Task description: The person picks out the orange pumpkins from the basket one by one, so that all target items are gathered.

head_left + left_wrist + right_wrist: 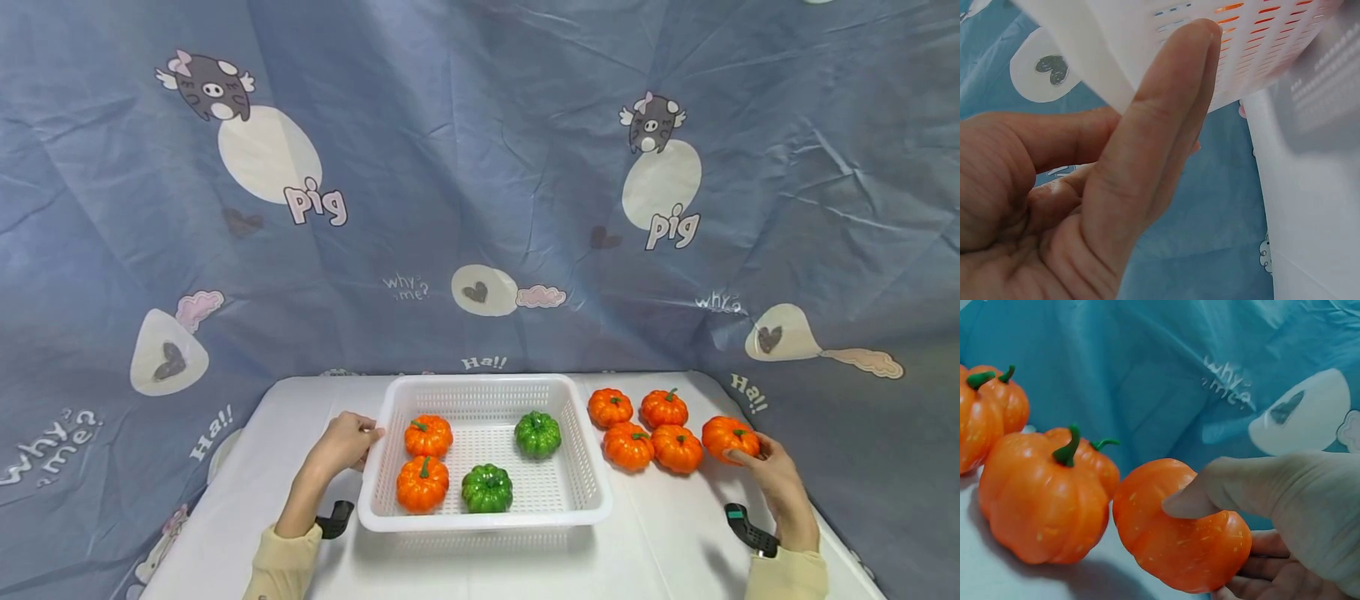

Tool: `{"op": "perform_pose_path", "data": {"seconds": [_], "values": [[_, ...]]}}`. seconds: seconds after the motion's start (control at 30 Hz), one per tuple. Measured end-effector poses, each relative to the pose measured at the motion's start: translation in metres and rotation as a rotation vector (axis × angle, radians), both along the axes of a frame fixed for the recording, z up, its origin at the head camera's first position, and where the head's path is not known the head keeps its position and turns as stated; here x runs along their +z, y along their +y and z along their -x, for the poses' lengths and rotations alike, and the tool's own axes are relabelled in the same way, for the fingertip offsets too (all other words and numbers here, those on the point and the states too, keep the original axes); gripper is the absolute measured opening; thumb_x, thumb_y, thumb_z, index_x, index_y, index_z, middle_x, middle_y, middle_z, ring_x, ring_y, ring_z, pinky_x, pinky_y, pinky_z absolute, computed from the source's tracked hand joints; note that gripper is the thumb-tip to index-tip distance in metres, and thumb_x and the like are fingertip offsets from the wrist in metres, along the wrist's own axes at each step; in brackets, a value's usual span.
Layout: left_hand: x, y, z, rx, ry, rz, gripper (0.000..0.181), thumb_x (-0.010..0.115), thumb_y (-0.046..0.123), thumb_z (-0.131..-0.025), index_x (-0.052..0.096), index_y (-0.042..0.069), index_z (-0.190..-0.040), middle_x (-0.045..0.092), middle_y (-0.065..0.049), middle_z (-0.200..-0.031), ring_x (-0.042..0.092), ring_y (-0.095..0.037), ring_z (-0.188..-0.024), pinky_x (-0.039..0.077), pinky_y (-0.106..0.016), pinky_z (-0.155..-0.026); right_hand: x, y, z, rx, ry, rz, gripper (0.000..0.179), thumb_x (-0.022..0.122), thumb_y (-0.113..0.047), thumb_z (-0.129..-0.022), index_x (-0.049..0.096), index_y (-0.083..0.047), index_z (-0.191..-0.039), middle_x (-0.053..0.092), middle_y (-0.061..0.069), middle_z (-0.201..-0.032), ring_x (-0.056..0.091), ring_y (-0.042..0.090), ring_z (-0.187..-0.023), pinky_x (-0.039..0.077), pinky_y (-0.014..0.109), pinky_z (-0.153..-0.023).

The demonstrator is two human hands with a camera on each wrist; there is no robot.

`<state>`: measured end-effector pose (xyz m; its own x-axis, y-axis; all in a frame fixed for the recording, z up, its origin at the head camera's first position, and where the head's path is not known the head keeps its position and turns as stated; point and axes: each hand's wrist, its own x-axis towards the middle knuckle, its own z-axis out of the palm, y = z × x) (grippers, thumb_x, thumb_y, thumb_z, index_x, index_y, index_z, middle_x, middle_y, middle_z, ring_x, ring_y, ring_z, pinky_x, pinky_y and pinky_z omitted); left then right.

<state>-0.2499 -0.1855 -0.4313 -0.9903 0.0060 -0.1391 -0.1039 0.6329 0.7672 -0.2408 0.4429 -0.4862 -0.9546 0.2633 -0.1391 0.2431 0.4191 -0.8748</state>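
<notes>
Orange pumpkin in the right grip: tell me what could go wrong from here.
The held pumpkin could slip, as its surface looks smooth and glossy under the thumb of the right grip. Moved sideways, it might knock the loose orange pumpkins close beside it. The left grip is at the rim of the white basket, so a tug there might shift the pumpkins inside.

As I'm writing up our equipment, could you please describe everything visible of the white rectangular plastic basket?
The white, rectangular, plastic-looking basket has rounded corners, a broad rim, slotted walls and a perforated base. Open-topped, it sits upright on the white table. Inside, two glossy orange pumpkins lie left of two glossy green pumpkins. The person's left hand holds its left rim.
</notes>
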Motion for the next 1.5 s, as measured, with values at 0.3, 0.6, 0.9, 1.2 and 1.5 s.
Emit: {"op": "perform_pose_path", "data": {"seconds": [0.3, 0.6, 0.9, 1.2, 1.5], "values": [[0.001, 0.001, -0.001, 0.003, -0.001, -0.004, 0.038, 0.056, 0.009, -0.095, 0.056, -0.018, -0.121, 0.071, -0.018, -0.084, 0.070, -0.020, -0.066, 0.060, -0.033, -0.054, -0.016, 0.003, 0.003, 0.005, -0.044, -0.025, 0.085, 0.054, -0.025, -0.095, 0.002, 0.017, -0.146, 0.015, 0.040, -0.148, 0.022, 0.048, -0.135, 0.020, 0.058, -0.116], [0.001, 0.001, -0.001, 0.010, -0.009, -0.005, 0.037, 0.056, 0.009, -0.095, 0.056, -0.018, -0.121, 0.071, -0.017, -0.084, 0.070, -0.020, -0.066, 0.060, -0.033, -0.054, -0.024, -0.004, 0.004, -0.030, 0.022, -0.155, 0.067, 0.062, -0.018, -0.090, 0.030, 0.021, -0.134, 0.041, 0.039, -0.129, 0.044, 0.043, -0.114, 0.041, 0.038, -0.090], [-0.001, 0.001, -0.001, 0.018, -0.008, 0.004, 0.038, 0.057, 0.010, -0.095, 0.056, -0.016, -0.122, 0.071, -0.017, -0.084, 0.070, -0.020, -0.066, 0.060, -0.032, -0.054, -0.019, -0.006, 0.006, -0.034, -0.065, -0.140, 0.089, 0.059, -0.029, -0.091, 0.006, 0.019, -0.144, 0.018, 0.042, -0.146, 0.024, 0.054, -0.134, 0.023, 0.061, -0.114], [-0.002, 0.001, -0.001, 0.012, -0.002, 0.000, 0.037, 0.057, 0.010, -0.095, 0.057, -0.017, -0.121, 0.071, -0.017, -0.083, 0.069, -0.020, -0.065, 0.060, -0.032, -0.054, 0.005, -0.016, 0.004, -0.144, -0.021, -0.133, 0.101, 0.062, -0.039, -0.090, -0.002, 0.012, -0.148, 0.004, 0.038, -0.152, 0.011, 0.053, -0.141, 0.016, 0.063, -0.116], [-0.001, 0.000, 0.000, 0.005, 0.001, 0.000, 0.038, 0.056, 0.010, -0.096, 0.056, -0.018, -0.121, 0.070, -0.016, -0.082, 0.069, -0.019, -0.064, 0.060, -0.032, -0.053, 0.040, -0.044, 0.005, -0.017, 0.067, -0.088, 0.109, 0.065, -0.048, -0.089, -0.007, 0.006, -0.151, -0.003, 0.029, -0.158, 0.006, 0.049, -0.144, 0.014, 0.061, -0.117]]}}
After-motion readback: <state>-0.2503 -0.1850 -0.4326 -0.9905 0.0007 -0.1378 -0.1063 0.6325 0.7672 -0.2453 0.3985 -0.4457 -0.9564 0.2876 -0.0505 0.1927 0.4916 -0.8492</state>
